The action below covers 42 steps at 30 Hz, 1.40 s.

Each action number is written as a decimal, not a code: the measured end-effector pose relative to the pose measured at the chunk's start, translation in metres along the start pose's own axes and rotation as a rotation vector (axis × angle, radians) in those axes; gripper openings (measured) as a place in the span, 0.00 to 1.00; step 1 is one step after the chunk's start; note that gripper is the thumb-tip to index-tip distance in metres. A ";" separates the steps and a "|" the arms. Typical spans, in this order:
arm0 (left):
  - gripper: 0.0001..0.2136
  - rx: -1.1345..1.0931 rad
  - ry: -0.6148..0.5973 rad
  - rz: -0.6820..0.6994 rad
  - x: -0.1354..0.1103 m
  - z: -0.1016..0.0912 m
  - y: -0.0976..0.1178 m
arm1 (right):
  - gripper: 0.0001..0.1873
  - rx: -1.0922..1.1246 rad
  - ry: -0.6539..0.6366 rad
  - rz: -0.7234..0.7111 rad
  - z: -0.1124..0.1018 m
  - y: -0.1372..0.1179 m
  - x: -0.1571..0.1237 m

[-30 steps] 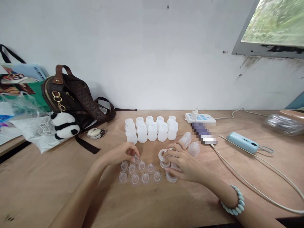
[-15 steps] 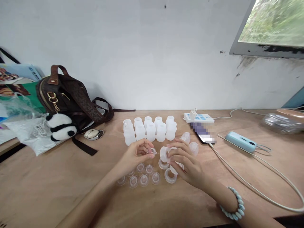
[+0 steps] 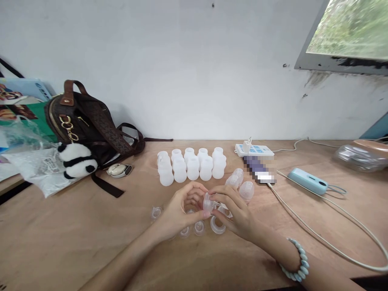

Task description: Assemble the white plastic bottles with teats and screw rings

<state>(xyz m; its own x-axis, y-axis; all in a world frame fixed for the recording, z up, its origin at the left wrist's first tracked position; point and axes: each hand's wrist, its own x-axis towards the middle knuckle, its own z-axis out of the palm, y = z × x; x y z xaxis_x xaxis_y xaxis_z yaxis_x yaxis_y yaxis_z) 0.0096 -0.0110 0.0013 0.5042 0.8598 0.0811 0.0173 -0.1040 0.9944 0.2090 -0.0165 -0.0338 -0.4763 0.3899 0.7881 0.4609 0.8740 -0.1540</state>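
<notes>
Brown bag (image 3: 87, 121), panda plush (image 3: 77, 160), power strip (image 3: 254, 150), blue device (image 3: 307, 181)

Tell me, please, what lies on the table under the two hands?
The left hand and right hand pinch a white ring together. Beneath them on the table lie clear teats and a second ring; the left hand partly hides some, so their number cannot be told.

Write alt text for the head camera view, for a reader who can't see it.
A person's left hand and right hand meet over a wooden table, pinching a small translucent plastic piece between them. Similar clear pieces lie beneath the hands, with white bottles clustered behind. A brown bag and toy panda sit at left.
</notes>
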 end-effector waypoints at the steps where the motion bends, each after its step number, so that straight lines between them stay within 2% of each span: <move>1: 0.21 -0.014 0.013 -0.012 0.000 0.001 -0.001 | 0.14 0.019 0.011 0.002 0.000 0.000 0.000; 8: 0.22 -0.211 0.048 -0.016 0.004 -0.001 -0.011 | 0.15 0.179 0.058 0.131 -0.006 0.000 0.004; 11: 0.22 -0.215 0.063 -0.018 0.004 -0.001 -0.010 | 0.09 0.146 0.087 0.168 -0.010 0.000 0.007; 13: 0.22 -0.194 0.070 -0.019 0.002 0.001 -0.009 | 0.06 0.074 0.058 0.160 -0.011 0.000 0.008; 16: 0.22 -0.143 0.080 -0.010 0.000 0.005 -0.006 | 0.10 0.022 -0.037 0.144 -0.010 -0.001 0.008; 21: 0.20 -0.002 0.084 0.028 -0.003 0.009 -0.004 | 0.13 0.155 -0.104 0.273 -0.009 -0.002 0.005; 26: 0.20 0.164 0.117 0.148 -0.006 0.010 -0.008 | 0.15 0.283 -0.125 0.363 -0.008 -0.005 0.002; 30: 0.20 0.199 0.088 0.067 -0.008 0.010 -0.008 | 0.17 0.330 -0.155 0.404 -0.007 -0.007 0.003; 32: 0.19 0.220 0.076 0.062 -0.009 0.008 -0.009 | 0.19 0.423 -0.184 0.462 -0.007 -0.007 0.005; 37: 0.17 0.225 0.007 0.098 -0.006 0.001 -0.009 | 0.24 0.881 -0.291 0.691 -0.007 -0.003 0.007; 42: 0.15 0.334 0.009 0.088 -0.006 -0.004 -0.002 | 0.25 1.037 -0.306 0.747 -0.009 -0.002 0.008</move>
<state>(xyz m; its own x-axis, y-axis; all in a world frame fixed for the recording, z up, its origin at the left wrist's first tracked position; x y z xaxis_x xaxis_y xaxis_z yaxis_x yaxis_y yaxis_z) 0.0032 -0.0143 -0.0011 0.5090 0.8444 0.1671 0.2572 -0.3345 0.9066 0.2108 -0.0179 -0.0215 -0.5714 0.8031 0.1685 -0.0347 0.1815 -0.9828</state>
